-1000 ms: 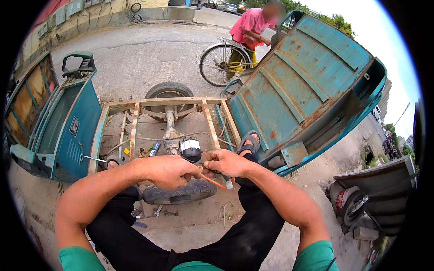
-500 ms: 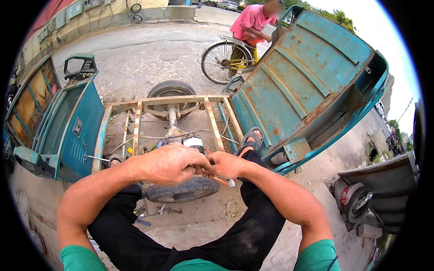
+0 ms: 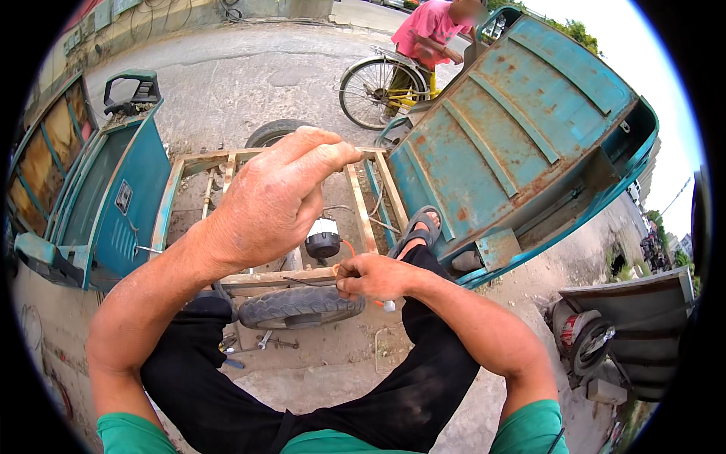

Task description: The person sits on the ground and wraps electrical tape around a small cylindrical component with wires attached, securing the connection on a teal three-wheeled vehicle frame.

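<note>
My left hand (image 3: 276,197) is raised over the wooden-coloured frame (image 3: 355,200), its fingers stretched to the right and nothing visible in them. Lower and to the right, my right hand (image 3: 370,277) pinches an orange wire (image 3: 349,246). A thin dark strand (image 3: 306,281) sticks out leftward from those fingertips; its hidden end cannot be made out. Below the right hand hangs a white connector (image 3: 389,306) on an orange lead. Just beyond it, a black-and-silver motor (image 3: 323,238) sits inside the frame. A tyre (image 3: 302,306) lies at the frame's near side.
A rusty teal cargo box (image 3: 484,144) stands tilted at the right. Teal body panels (image 3: 125,208) are at the left. A person in pink (image 3: 427,34) stands by a yellow bicycle (image 3: 382,92). Tools, including a wrench (image 3: 265,340), lie on the ground near my feet.
My hands, together before, are apart. The left hand has lifted up and away, uncovering the motor and near frame bar. The right hand stays low with the orange wire.
</note>
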A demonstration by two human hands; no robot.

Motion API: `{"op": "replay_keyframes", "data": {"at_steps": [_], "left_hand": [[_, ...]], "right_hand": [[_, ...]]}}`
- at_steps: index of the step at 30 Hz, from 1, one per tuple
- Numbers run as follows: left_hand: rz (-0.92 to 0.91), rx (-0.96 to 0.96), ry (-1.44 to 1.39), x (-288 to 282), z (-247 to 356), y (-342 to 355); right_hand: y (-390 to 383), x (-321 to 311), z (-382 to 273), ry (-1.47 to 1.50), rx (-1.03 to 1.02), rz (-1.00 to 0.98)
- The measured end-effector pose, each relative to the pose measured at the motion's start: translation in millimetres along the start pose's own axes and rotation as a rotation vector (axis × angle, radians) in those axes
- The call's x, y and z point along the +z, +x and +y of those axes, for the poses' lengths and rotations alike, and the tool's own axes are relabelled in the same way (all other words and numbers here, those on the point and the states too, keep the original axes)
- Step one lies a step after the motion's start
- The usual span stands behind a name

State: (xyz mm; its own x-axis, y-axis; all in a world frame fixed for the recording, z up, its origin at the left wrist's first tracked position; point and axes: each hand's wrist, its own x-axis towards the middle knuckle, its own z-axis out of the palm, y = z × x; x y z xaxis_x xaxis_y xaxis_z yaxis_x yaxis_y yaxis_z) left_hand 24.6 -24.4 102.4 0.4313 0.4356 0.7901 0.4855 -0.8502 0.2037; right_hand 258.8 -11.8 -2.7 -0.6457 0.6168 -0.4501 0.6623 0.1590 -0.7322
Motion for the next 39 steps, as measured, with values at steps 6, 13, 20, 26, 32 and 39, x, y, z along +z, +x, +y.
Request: {"op": "replay_keyframes", "data": {"at_steps": [6, 13, 20, 26, 32, 39], "left_hand": [[-0.216, -0.190, -0.097, -2.4, -20.7, -12.4], [-0.763, -0.269, -0.114, 12.9, -34.1, -46.5], [-0.615, -0.167, -0.147, 7.8, -19.0, -41.6], [-0.292, 0.081, -0.096, -3.5, -5.0, -8.9], [-0.117, -0.104, 0.065, -30.1, -25.9, 34.7], [-0.848, -0.424, 0.023, -18.9, -28.2, 4.7]], "right_hand": [[0.7, -0.2, -2.0, 0.037, 0.005, -0.006], [0.9, 1.0, -2.3, -0.025, -0.001, -0.009], [-2.7, 1.8, -0.3, -0.027, 0.002, -0.012], [0.4, 2.6, 6.2, -0.005, -0.007, -0.027], [-1.1, 3.1, 5.5, -0.014, -0.023, -0.016], [-6.5, 1.9, -3.3, -0.127, -0.012, -0.023]]}}
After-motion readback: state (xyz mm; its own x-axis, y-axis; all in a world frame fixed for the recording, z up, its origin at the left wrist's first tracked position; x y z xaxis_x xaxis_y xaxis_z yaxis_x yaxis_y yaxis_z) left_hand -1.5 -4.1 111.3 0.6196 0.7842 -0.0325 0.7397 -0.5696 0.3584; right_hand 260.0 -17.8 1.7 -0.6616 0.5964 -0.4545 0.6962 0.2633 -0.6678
